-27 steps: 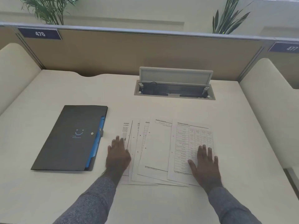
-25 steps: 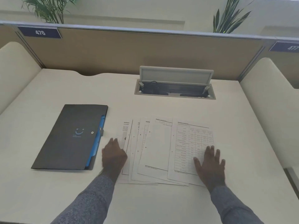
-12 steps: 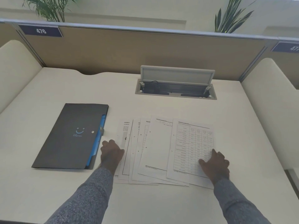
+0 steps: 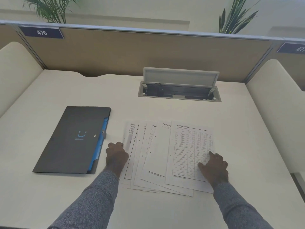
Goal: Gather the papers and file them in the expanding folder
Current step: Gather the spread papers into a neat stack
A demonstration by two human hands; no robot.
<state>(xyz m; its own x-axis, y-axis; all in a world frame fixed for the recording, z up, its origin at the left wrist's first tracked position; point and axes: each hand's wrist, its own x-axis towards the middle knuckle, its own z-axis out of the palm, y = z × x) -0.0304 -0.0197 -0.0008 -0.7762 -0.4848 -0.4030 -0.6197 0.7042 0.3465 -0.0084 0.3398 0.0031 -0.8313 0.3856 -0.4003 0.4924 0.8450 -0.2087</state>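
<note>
since the earlier frame both hands have drawn outward from flat on the sheets to the edges of the fan, and the fingers have curled. the left hand (image 4: 116, 155) sits at the 9 o'clock edge of the fanned stack of white printed paper sheets (image 4: 166, 154), fingers bent in a narrow curl against the leftmost sheet's edge; that edge appears slightly raised, but a closed pinch cannot be confirmed. the right hand (image 4: 213, 167) rests at the 4 o'clock corner of the top sheet, the one printed with a table, fingers bent and tips pressing down on the paper; it grips nothing. both forearms wear grey knitted sleeves (image 4: 92, 200).

the sheets lie overlapped at the centre of the cream desk top (image 4: 49, 195). the dark grey expanding folder with blue inner pockets (image 4: 72, 139) lies closed and flat at 9 o'clock from the stack, just beside the left hand and not touching the sheets. at 12 o'clock, well apart from the papers, a grey cable hatch (image 4: 179, 90) is set into the desk with its lid upright.
</note>
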